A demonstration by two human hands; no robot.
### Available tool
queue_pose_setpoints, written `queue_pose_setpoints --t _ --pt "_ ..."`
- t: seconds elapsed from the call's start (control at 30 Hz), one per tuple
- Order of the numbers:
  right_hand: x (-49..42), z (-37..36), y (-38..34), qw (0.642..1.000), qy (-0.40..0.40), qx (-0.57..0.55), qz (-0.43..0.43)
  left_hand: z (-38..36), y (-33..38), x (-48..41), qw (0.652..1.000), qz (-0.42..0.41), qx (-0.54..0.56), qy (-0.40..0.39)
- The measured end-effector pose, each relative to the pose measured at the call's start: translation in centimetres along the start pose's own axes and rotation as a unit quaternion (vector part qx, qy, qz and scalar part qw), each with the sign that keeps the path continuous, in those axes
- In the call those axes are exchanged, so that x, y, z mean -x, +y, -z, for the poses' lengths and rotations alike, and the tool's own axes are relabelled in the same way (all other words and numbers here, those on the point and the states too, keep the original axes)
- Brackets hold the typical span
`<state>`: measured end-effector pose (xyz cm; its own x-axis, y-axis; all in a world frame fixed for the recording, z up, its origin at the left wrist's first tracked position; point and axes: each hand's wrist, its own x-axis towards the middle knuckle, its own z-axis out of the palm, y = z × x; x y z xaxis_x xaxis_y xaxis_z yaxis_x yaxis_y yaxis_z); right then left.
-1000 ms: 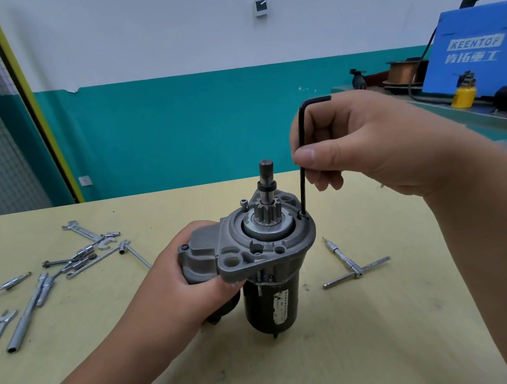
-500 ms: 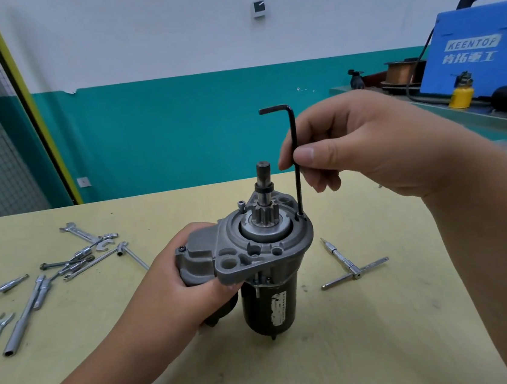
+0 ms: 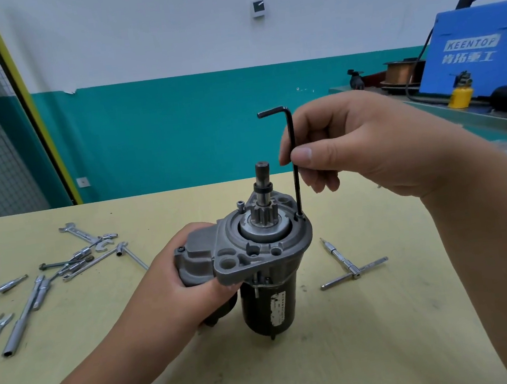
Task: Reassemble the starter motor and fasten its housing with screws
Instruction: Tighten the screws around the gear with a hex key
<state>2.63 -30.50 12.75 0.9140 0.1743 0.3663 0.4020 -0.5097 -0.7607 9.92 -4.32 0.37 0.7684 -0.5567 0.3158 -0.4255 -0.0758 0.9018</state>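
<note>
The starter motor stands upright on the yellow table, black body down, grey housing and pinion gear on top. My left hand grips the solenoid side of the housing. A black hex key stands vertically with its tip in a screw at the housing's right rim. My right hand pinches the key's long shaft between thumb and fingers; the short arm points left. Another screw sticks up at the housing's back left.
Several wrenches and socket tools lie scattered on the table's left side. A T-handle driver lies right of the motor. A blue welding machine and a yellow can sit on a bench at the back right.
My right hand has turned the hex key in the screw: its short arm swung from pointing right to pointing left. The motor and my left hand stayed nearly still.
</note>
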Motion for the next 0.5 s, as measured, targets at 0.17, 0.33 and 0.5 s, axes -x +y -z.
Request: queue_pose_setpoints --t 0.17,0.33,0.5 --pt "0.02 0.03 -0.06 1.0 0.002 0.017 0.002 -0.02 -0.2 -0.1 1.0 0.002 -0.005 0.003" --pt "0.07 0.01 -0.11 1.0 0.008 0.021 0.003 -0.03 -0.12 -0.04 1.0 0.001 -0.01 0.004" --pt "0.06 -0.07 -0.09 1.0 0.003 0.02 0.0 -0.07 -0.14 -0.1 1.0 -0.001 -0.004 0.002"
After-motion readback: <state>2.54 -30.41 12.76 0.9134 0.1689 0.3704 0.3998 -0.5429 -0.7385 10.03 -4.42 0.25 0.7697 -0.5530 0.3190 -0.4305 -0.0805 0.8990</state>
